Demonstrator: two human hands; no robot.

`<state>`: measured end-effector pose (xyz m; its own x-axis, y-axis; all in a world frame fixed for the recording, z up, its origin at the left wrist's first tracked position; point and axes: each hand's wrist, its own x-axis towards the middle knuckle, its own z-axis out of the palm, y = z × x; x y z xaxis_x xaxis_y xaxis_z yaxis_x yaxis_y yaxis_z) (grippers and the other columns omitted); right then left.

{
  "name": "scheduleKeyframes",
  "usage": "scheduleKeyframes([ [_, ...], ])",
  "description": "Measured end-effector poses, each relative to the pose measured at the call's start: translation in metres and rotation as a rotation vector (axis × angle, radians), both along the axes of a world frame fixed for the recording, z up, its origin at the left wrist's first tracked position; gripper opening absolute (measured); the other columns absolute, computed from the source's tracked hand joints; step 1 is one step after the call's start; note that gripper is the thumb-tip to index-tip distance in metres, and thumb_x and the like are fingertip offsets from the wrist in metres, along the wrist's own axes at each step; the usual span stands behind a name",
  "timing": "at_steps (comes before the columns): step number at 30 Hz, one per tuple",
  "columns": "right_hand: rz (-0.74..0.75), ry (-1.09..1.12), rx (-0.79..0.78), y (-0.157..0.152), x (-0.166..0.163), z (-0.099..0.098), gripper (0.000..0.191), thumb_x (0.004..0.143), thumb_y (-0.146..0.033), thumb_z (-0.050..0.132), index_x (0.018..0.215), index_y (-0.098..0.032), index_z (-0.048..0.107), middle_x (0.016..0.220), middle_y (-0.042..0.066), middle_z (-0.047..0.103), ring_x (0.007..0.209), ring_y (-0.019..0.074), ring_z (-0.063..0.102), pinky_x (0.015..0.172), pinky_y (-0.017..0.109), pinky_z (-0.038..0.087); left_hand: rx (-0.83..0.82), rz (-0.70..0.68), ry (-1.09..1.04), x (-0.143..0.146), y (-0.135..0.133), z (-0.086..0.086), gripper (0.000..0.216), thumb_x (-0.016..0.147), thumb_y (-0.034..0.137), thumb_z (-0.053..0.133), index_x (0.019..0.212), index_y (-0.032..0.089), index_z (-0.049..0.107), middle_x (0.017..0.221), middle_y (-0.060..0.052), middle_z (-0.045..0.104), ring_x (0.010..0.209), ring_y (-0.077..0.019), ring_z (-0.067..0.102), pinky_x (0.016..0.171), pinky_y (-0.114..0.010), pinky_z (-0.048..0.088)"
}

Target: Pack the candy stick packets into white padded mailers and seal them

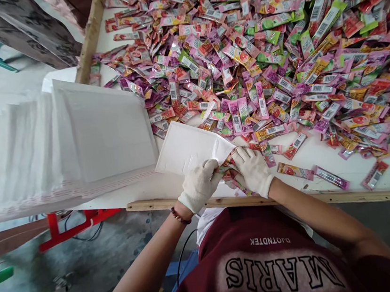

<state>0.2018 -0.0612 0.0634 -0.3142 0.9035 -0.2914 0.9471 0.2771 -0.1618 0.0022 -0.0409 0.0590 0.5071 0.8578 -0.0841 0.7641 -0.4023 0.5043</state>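
Observation:
Both my hands wear white cloth gloves. My left hand (200, 184) is closed on the open edge of a white padded envelope (188, 147) lying on the white table (324, 154). My right hand (254, 169) is closed on a bunch of colourful sachets (232, 174) held right at the envelope's mouth, between the two hands. A huge heap of pink, purple, green and orange sachets (257, 48) covers the table beyond my hands.
A fanned stack of white padded envelopes (73, 142) lies to the left on the table. A wooden strip (364, 195) edges the table front, a wooden post (91, 35) stands at the back left. Loose sachets (330, 177) lie near the front edge.

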Motion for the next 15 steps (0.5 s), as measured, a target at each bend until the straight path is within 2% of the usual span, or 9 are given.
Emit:
scheduleKeyframes([
  [4, -0.098, 0.037, 0.028, 0.0, -0.017, -0.002, 0.054, 0.088, -0.035, 0.053, 0.135, -0.008, 0.05, 0.137, 0.023, 0.053, 0.117, 0.0357, 0.048, 0.092, 0.05, 0.041, -0.018, -0.028, 0.076, 0.018, -0.004, 0.013, 0.01, 0.087, 0.025, 0.052, 0.082, 0.02, 0.059, 0.079, -0.004, 0.067, 0.071, -0.0198, 0.063, 0.062, -0.031, 0.04],
  [6, -0.1, 0.078, 0.024, 0.0, -0.023, -0.004, 0.049, 0.088, -0.032, 0.052, 0.13, -0.007, 0.056, 0.136, 0.023, 0.054, 0.12, 0.0372, 0.049, 0.096, 0.052, 0.04, -0.017, 0.011, 0.052, 0.028, -0.005, 0.015, 0.01, 0.087, 0.024, 0.051, 0.081, 0.021, 0.058, 0.077, -0.004, 0.066, 0.072, -0.0195, 0.063, 0.063, -0.03, 0.041],
  [8, -0.041, 0.183, 0.018, 0.0, -0.022, -0.005, 0.052, 0.086, -0.032, 0.055, 0.13, -0.005, 0.057, 0.14, 0.023, 0.053, 0.128, 0.0378, 0.045, 0.106, 0.054, 0.034, -0.003, 0.097, 0.014, 0.032, -0.004, 0.013, 0.009, 0.088, 0.023, 0.051, 0.083, 0.02, 0.058, 0.078, -0.004, 0.066, 0.074, -0.0194, 0.063, 0.065, -0.03, 0.042],
  [10, 0.029, 0.346, 0.039, -0.003, -0.01, -0.003, 0.06, 0.084, -0.035, 0.059, 0.136, -0.004, 0.053, 0.144, 0.021, 0.051, 0.136, 0.0351, 0.04, 0.115, 0.052, 0.027, 0.02, 0.184, -0.008, 0.03, -0.001, 0.009, 0.007, 0.086, 0.023, 0.053, 0.089, 0.02, 0.058, 0.084, -0.005, 0.065, 0.076, -0.0194, 0.062, 0.064, -0.03, 0.043],
  [12, 0.046, 0.49, 0.098, -0.006, 0.01, 0.0, 0.066, 0.085, -0.038, 0.06, 0.142, -0.008, 0.048, 0.146, 0.017, 0.051, 0.139, 0.0322, 0.038, 0.119, 0.052, 0.022, 0.047, 0.209, -0.002, 0.025, 0.001, 0.005, 0.009, 0.083, 0.022, 0.056, 0.092, 0.019, 0.058, 0.09, -0.005, 0.064, 0.075, -0.0189, 0.061, 0.062, -0.03, 0.043],
  [15, -0.055, 0.566, 0.164, -0.011, 0.034, 0.0, 0.057, 0.085, -0.037, 0.061, 0.137, -0.014, 0.055, 0.137, 0.015, 0.058, 0.132, 0.0321, 0.046, 0.115, 0.054, 0.029, 0.118, 0.142, -0.017, 0.02, 0.001, -0.004, 0.005, 0.087, 0.022, 0.053, 0.088, 0.02, 0.058, 0.097, -0.007, 0.062, 0.078, -0.0188, 0.061, 0.063, -0.03, 0.046],
])
